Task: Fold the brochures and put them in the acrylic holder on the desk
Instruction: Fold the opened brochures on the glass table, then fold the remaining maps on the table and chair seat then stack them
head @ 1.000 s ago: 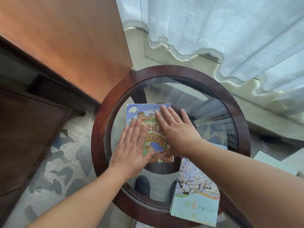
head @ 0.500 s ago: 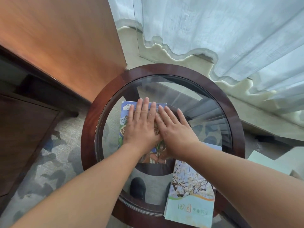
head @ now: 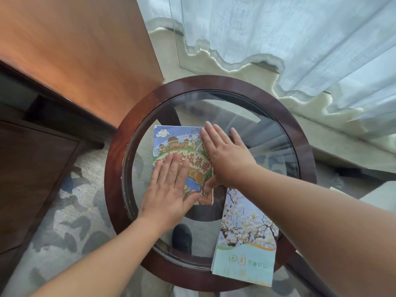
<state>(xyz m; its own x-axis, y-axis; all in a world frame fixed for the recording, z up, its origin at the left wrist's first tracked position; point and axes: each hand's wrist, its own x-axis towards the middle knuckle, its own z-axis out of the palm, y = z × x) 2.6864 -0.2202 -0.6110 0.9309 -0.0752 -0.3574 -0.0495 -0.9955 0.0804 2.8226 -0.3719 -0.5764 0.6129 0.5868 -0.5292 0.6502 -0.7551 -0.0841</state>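
Note:
A folded cartoon brochure (head: 171,142) with a castle and blue sky lies on the round glass table (head: 137,116). My left hand (head: 169,189) lies flat on its lower left part, fingers together. My right hand (head: 225,155) presses flat along its right edge, fingers spread, thumb on the paper. A second brochure (head: 246,239) with white blossoms and a pale green base lies at the table's near right rim, partly under my right forearm. No acrylic holder is in view.
The table has a dark wooden rim around its glass top. A wooden desk (head: 70,50) stands at the left. Sheer curtains (head: 300,39) hang behind. Patterned carpet (head: 70,211) covers the floor. A dark shoe (head: 182,236) shows through the glass.
My left hand has slid down from the brochure's top to its lower left part. My right hand has stayed on the right edge.

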